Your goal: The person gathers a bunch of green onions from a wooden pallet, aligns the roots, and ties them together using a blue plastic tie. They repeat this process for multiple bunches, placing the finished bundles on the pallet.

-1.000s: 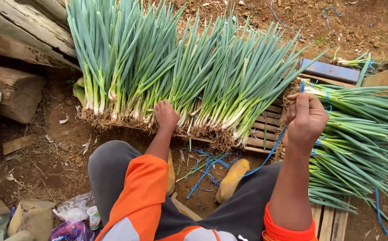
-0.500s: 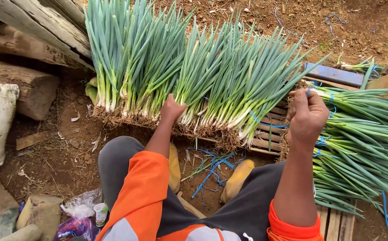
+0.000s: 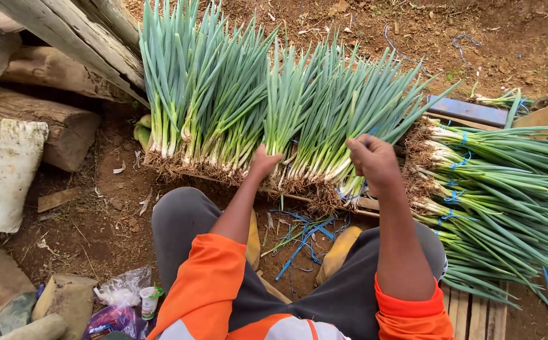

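— Your fingers: how do they sit?

— Your left hand (image 3: 264, 160) curls its fingers into the white stems of the green onion bunch (image 3: 324, 119), gripping it just above the roots. Your right hand (image 3: 372, 160) is closed in a loose fist, pinching a blue strap (image 3: 353, 196) beside the same bunch.

— And the arms?

— Both reach forward over your knees, forearms bare, orange sleeves pushed up.

— Anything unclear?

— Your fingertips are buried in the stems. The tied bunches (image 3: 494, 189) on the wooden pallet (image 3: 466, 311) run off the right edge.
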